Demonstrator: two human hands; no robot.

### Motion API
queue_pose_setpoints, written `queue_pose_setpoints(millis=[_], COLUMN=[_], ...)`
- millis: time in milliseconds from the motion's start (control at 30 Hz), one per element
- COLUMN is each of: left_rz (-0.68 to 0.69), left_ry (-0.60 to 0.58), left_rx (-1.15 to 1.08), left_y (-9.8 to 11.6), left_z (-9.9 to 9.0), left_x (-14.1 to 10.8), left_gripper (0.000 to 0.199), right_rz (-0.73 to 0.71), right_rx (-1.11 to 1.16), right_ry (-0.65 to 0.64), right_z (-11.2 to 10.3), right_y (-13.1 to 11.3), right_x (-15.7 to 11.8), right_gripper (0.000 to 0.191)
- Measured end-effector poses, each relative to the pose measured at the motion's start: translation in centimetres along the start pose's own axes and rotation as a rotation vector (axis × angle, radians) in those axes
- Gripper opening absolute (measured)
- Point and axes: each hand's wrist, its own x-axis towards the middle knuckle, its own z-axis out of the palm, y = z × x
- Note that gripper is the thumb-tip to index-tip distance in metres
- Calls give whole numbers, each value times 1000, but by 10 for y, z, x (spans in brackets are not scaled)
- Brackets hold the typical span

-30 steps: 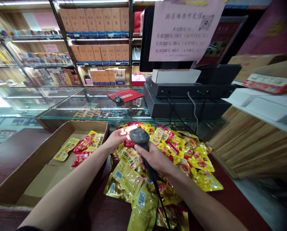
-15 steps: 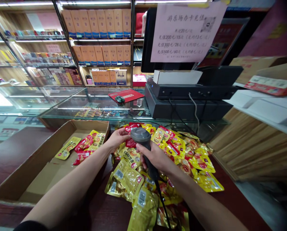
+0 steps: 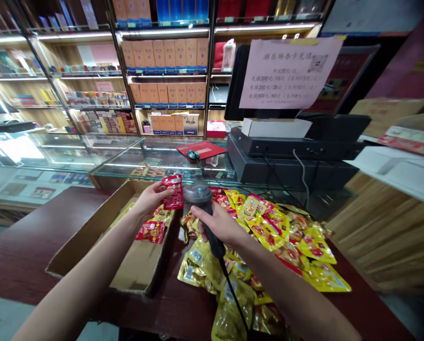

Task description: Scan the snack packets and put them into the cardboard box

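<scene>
Pinched in my left hand (image 3: pixel 150 202) is a red snack packet (image 3: pixel 174 192), held up above the right edge of a shallow cardboard box (image 3: pixel 135 272). My right hand (image 3: pixel 221 222) wraps round the handle of a dark barcode scanner (image 3: pixel 198 193), its head beside the red packet and a small blue light showing on top. The scanner's cord runs down over the pile. Below and to the right of the scanner lies a heap of yellow, gold and red snack packets (image 3: pixel 268 225). Inside the box rest several packets, among them a red one (image 3: pixel 151 232); my left forearm hides part of them.
Behind the dark red table (image 3: pixel 183 312) stands a glass counter (image 3: pixel 126 163) with a mouse (image 3: pixel 192 155) on a red mat (image 3: pixel 212 149). A monitor with a paper notice (image 3: pixel 286 76) and a black cash drawer (image 3: pixel 268 166) sit at the right. Shelves of boxes (image 3: pixel 179 57) line the back.
My left hand has lifted the red packet from the heap and moved left towards the box. The scanner in my right hand is now beside the packet. The camera view has shifted.
</scene>
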Motion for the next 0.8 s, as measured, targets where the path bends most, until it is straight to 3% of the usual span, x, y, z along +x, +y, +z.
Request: queue_pose_setpoints(millis=[133, 233, 300, 433, 500, 567, 633, 800], left_rz=[126, 246, 216, 71, 104, 171, 188, 60], left_ry=[193, 306, 227, -180, -291, -309, -249, -128], left_rx=[246, 392, 465, 675, 853, 1025, 1177, 1260], left_y=[13, 14, 9, -13, -25, -35, -42, -59], left_z=[-58, -67, -51, 10, 39, 64, 83, 115], left_x=[-18, -23, -24, -21, -17, -12, -6, 2], left_gripper=[54, 51, 48, 39, 35, 34, 32, 50], right_rz=[-15, 0, 20, 43, 39, 30, 32, 7], right_rx=[-18, -41, -50, -50, -46, -42, -41, -23], right_ry=[-66, -45, 12, 127, 155, 180, 201, 198], right_z=[18, 16, 7, -22, -37, -50, -60, -76], right_y=[2, 5, 6, 6, 5, 3, 2, 6], right_x=[9, 7, 2, -13, -20, -26, -30, -32], right_gripper=[32, 31, 30, 31, 30, 30, 32, 33])
